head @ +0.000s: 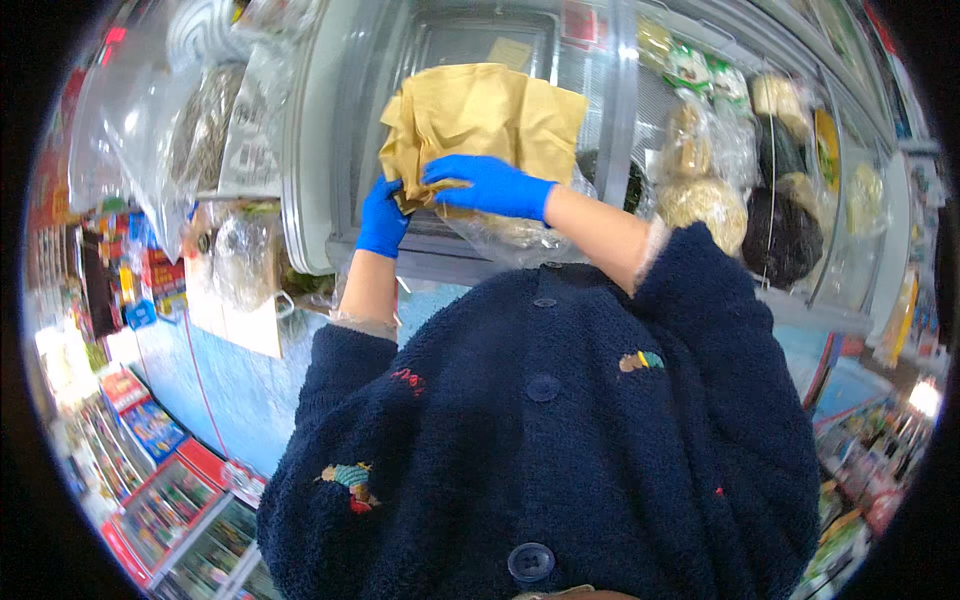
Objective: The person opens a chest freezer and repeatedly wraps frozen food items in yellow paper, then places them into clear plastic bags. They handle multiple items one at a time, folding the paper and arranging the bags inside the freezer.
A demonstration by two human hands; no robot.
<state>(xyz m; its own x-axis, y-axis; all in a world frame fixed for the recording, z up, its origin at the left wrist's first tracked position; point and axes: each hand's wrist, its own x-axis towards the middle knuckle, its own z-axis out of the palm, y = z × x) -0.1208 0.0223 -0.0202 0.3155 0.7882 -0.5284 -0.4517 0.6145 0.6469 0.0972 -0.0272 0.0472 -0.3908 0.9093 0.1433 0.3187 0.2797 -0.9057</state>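
A stack of thin, yellowish folded sheets (487, 101), of a material I cannot tell for certain, lies over the near part of a metal-framed tray (487, 26). My left hand (384, 221), in a blue glove, grips the near left corner of the sheets. With its fingers extended, my right hand (487, 187), also blue-gloved, rests on their near edge; whether it pinches any sheet cannot be told. Crumpled clear plastic (517, 234) shows beneath the sheets and my right forearm. A small yellowish piece (510, 52) lies in the tray beyond the stack.
At the right, a chilled display case holds bagged foods, among them a round bag of pale strands (703, 214) and a dark bag (781, 236). Clear plastic bags (127, 127) hang at the left. Below them stands a cardboard box (232, 315). Store shelves are farther off.
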